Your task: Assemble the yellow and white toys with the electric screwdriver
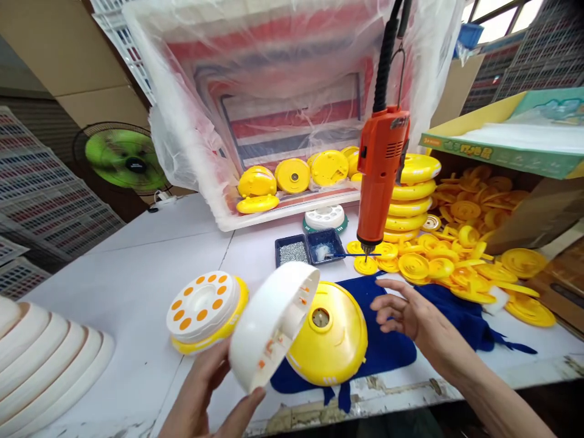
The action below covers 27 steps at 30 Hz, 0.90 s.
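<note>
The left hand (201, 389) clenches a white plastic dome shell (274, 322) by its rim; the right hand (422, 322) is open, fingers released, just beside a yellow plastic dome (335, 344) on a dark blue cloth (387, 353); one white-and-yellow disc unit with orange dots (203, 310) sits joined at left; many loose yellow plastic discs (456, 267) lie unjoined at far right.

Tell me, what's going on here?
A person's left hand holds up a white round plastic shell. Their open right hand is beside a yellow round casing lying on a navy cloth. An orange electric screwdriver hangs above, and loose yellow parts lie heaped behind.
</note>
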Tool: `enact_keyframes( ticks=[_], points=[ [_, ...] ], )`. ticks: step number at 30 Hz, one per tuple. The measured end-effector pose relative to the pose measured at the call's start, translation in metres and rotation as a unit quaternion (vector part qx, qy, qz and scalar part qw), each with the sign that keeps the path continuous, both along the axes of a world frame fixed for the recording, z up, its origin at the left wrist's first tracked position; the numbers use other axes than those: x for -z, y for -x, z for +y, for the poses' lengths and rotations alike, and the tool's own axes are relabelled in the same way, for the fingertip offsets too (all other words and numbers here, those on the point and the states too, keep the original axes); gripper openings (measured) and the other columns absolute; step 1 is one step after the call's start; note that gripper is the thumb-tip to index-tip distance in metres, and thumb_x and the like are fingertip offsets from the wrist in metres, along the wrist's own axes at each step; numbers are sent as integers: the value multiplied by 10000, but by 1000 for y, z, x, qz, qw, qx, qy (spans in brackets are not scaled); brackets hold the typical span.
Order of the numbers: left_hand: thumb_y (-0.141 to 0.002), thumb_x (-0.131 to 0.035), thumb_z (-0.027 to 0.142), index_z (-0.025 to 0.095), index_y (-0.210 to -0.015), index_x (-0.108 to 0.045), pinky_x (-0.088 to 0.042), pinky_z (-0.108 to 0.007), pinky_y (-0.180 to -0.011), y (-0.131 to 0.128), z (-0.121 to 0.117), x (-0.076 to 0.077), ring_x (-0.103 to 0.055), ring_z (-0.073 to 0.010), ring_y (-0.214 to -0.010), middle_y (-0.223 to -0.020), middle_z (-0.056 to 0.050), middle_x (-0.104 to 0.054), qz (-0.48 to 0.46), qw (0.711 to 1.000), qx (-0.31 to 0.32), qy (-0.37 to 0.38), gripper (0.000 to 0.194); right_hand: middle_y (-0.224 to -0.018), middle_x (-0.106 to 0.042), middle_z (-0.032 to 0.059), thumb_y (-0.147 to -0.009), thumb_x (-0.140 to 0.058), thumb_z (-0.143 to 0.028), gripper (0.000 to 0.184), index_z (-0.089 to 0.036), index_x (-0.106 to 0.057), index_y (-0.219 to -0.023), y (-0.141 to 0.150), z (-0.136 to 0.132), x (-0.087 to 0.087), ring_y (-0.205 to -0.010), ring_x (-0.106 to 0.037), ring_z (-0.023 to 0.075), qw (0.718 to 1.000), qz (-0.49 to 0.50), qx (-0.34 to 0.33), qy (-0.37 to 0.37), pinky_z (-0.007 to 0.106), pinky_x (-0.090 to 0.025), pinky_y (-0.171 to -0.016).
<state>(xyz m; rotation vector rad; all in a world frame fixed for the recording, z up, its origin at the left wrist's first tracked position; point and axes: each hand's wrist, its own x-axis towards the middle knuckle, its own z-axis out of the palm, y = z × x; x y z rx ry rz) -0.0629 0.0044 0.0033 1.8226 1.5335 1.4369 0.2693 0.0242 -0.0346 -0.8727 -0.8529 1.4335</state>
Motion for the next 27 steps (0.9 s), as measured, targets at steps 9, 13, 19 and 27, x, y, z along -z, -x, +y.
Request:
enact_keyframes(
  ticks=[9, 13, 19, 27],
  points=[
    [-880, -542, 4, 104, -1338, -500, -492, -344, -1002, -23, 53, 16, -548, -209, -1156, -1194, -130, -638, 412, 844, 255, -229, 471, -835, -664, 31, -939, -544, -493, 341, -222, -603, -1138, -26, -23, 29, -653, -581, 139, 996, 4, 72, 56, 257, -475, -614],
    [-919, -445, 12, 104, -1287, -559, -516, -371, -993, -23, 53, 21, -571, -231, -1173, -1195, -120, -670, 464, 801, 272, -264, 396, -853, -674, 27, -925, -572, -496, 348, -237, -599, -1156, -21, -24, 35, -673, -584, 139, 996, -29, 58, 65, 265, -480, -643],
    [-942, -356, 0, 99, -1203, -609, -532, -367, -975, -26, 56, 17, -616, -213, -1124, -1128, -101, -717, 474, 782, 267, -305, 377, -869, -672, 19, -941, -550, -484, 329, -248, -573, -1169, -3, -11, 33, -692, -602, 137, 994, -98, 53, 18, 255, -485, -643],
    [-861, -487, 5, 148, -1306, -537, -446, -435, -1081, -19, 47, 21, -517, -226, -1271, -1310, -133, -615, 440, 830, 272, -207, 471, -1098, -635, 71, -965, -498, -409, 249, -261, -568, -1153, 13, 6, 30, -984, -612, 212, 949, -283, 103, -96, 353, -519, -840]
  ],
)
